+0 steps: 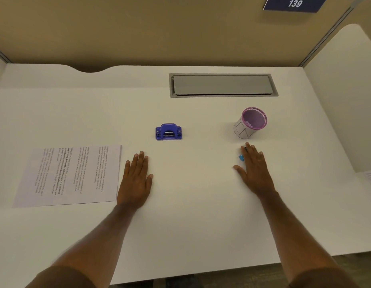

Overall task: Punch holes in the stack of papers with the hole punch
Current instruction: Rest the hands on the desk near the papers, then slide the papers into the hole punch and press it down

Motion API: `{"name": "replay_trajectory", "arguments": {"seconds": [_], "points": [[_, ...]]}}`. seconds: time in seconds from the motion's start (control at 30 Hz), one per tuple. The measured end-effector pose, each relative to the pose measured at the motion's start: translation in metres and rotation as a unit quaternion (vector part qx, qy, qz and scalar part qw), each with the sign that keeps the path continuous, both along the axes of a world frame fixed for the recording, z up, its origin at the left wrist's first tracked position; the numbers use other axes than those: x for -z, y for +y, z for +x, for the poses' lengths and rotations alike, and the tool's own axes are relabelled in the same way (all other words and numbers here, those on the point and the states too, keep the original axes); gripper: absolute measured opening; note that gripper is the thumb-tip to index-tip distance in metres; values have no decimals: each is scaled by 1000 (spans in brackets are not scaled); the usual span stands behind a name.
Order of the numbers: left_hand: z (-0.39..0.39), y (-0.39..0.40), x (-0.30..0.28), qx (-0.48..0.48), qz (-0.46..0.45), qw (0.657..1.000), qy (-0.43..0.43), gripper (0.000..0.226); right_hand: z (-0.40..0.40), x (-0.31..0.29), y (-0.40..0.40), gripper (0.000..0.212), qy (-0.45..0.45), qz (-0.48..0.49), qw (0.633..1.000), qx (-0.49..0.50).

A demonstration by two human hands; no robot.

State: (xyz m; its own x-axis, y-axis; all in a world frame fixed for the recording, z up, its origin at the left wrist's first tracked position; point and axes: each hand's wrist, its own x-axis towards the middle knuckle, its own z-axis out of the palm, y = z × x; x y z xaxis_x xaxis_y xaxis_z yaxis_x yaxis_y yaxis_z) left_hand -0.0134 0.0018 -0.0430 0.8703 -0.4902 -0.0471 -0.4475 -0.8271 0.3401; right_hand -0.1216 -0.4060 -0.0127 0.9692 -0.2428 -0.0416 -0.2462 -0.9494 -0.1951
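Observation:
A stack of printed papers (70, 175) lies flat at the left of the white desk (192, 215), its text running sideways. A small blue-purple hole punch (168, 132) stands near the desk's middle, beyond my hands. My left hand (136, 179) rests palm down and open, just right of the papers' edge and below the punch. My right hand (254, 169) also lies flat and open, further right. It partly covers a small blue object (241, 157) with a dark part at my fingertips; what it is I cannot tell.
A purple-rimmed mesh cup (251, 123) stands upright behind my right hand. A grey cable hatch (223, 85) is set into the desk at the back. Beige partition walls close the back and right side. The desk's front edge runs below my forearms.

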Motion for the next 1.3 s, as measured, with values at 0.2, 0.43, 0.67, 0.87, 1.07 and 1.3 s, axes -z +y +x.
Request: {"name": "replay_trajectory", "arguments": {"seconds": [0.2, 0.43, 0.67, 0.87, 1.07, 1.3], "points": [[0, 1, -4, 1, 15, 1000, 8, 67, -3, -2, 5, 66, -67, -17, 998, 0], [5, -3, -20, -11, -1, 998, 55, 67, 20, -16, 77, 46, -226, 158, 961, 4], [20, 23, -49, -1, -85, 996, -6, 69, 71, -38, 207, 37, -242, 302, 922, -9], [53, 124, -57, -39, -84, 995, -35, 65, 101, -53, 309, 30, -158, 446, 880, 42], [80, 205, -42, -43, -12, 999, -14, 68, 123, -49, 377, 30, -62, 491, 845, 203], [96, 231, -23, -5, 10, 1000, -11, 69, 145, -38, 405, 37, -4, 356, 906, 230]]}}
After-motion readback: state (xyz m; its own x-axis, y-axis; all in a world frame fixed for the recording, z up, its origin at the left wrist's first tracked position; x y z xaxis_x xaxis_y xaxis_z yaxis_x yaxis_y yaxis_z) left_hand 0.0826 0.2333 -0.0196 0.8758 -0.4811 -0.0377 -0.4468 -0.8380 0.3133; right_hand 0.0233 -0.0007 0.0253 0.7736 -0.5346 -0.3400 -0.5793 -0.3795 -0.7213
